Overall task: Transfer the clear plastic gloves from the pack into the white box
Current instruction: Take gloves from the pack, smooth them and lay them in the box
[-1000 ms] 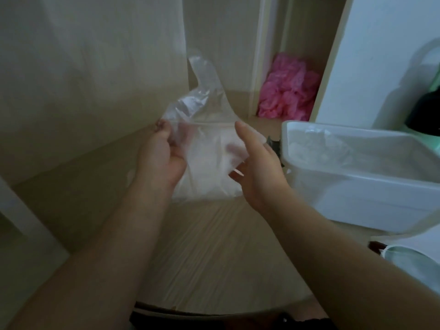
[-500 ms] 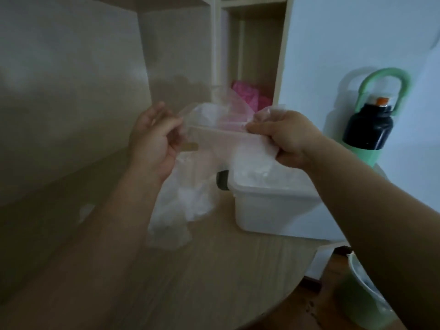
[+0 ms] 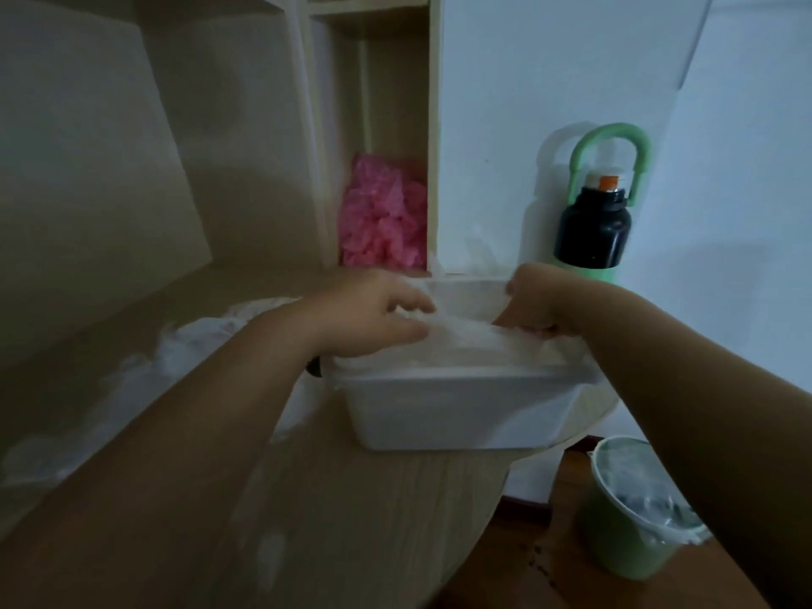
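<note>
The white box stands near the right edge of the wooden desk. A clear plastic glove lies stretched across its open top. My left hand pinches the glove's left end over the box's left rim. My right hand grips the glove's right end over the right rim, fingers curled. The clear pack with more gloves lies crumpled on the desk to the left, partly hidden behind my left forearm.
A pink crumpled bundle sits in the shelf niche behind the box. A black and green bottle stands against the white wall at the right. A green bin stands on the floor below the desk edge.
Both hands have carried the glove from mid-air down and to the right onto the box's top. The pack, held up a second ago, now lies on the desk at the left.
</note>
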`<state>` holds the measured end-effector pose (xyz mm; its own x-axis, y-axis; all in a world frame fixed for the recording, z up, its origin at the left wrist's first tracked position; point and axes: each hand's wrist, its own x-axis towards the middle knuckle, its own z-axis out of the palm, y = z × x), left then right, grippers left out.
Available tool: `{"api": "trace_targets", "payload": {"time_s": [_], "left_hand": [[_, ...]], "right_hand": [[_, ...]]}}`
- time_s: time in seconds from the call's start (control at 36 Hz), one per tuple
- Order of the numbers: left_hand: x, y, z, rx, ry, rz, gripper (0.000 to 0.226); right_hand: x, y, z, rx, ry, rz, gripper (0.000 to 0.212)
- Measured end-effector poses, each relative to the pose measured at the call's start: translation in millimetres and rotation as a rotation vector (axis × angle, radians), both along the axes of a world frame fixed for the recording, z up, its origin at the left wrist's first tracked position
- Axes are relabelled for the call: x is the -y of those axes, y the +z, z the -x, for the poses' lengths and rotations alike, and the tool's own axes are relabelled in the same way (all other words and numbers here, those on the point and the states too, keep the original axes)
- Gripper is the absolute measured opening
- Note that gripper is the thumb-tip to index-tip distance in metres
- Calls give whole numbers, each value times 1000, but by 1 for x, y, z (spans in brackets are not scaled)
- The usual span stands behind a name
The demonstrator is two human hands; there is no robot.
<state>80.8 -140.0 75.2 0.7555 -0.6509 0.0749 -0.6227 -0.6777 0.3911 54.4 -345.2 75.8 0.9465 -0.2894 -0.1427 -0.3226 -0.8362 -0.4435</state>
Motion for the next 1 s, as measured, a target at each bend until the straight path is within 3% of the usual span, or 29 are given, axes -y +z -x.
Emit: {"api": "trace_targets", "payload": {"time_s": [0.08, 0.22, 0.33, 0.39, 0.47, 0.56, 0.61, 0.67, 0.72, 0.81, 0.86, 0.94, 1.0], "left_hand": [[13, -1, -1, -43, -21, -285, 45], [20, -2, -6, -75, -25, -240, 39], [22, -4, -11, 141, 0, -104, 30], [27, -6, -12, 223, -52, -100, 36], [35, -11, -11, 128, -116, -289, 56], [43, -16, -11, -32, -105, -545, 57], [46, -17, -12, -110, -89, -661, 53], [47, -19, -15, -174, -77, -682, 51], [46, -19, -16, -212, -67, -642, 50], [42, -20, -21, -228, -38, -494, 47], [38, -20, -24, -97, -11, -378, 41], [36, -21, -29, 297, -30, -301, 36], [38, -21, -29, 384, -93, -289, 39]], "right_hand": [[1, -2, 3, 81, 46, 70, 52], [10, 4, 6, 267, 116, 103, 71], [9, 4, 9, 284, 131, 111, 73], [5, 2, 12, 269, 111, 263, 74], [-1, 1, 13, 365, 75, 684, 70], [-9, 5, 14, 472, 156, 629, 49], [-15, 5, 13, 329, 283, 495, 45], [-23, -1, 11, 27, 411, 453, 53], [-24, -10, 5, -200, 437, 448, 57], [-17, -21, -3, -342, 384, 413, 53], [-14, -23, -5, -394, 379, 440, 51], [-15, -19, -2, -383, 415, 459, 54], [-16, -15, 2, -387, 450, 455, 52]]}}
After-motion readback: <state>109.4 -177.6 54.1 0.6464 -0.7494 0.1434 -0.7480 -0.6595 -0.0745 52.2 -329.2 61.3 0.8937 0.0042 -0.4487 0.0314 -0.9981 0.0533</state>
